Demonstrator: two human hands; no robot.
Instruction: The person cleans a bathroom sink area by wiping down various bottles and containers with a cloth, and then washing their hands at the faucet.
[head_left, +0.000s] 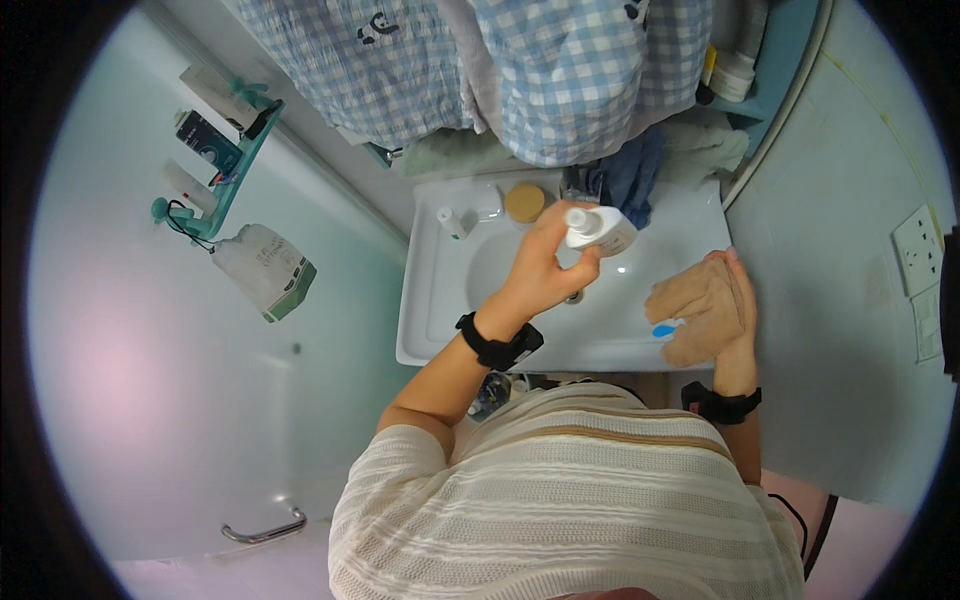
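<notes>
My left hand (551, 262) is wrapped around a white plastic bottle (606, 232) with a narrow white cap, holding it tilted above the washbasin (420, 330). A metal drain (575, 298) shows partly below that hand. On the right side of the basin, my right hand (744, 311) holds a bunched tan fabric item (701, 315), possibly a sock or stocking. It drapes across the palm and hides most of the fingers. Beside the fabric is a small bright blue patch (664, 331); whether it is liquid or an object I cannot tell.
A small white tube (451, 223) and a round tan-lidded container (524, 203) stand at the basin's back. Dark blue cloth (634, 176) hangs over its rear edge. Checked fabric (555, 75) hangs above. Left, a teal shelf (247, 169) carries bottles; a pouch (266, 270) hangs below.
</notes>
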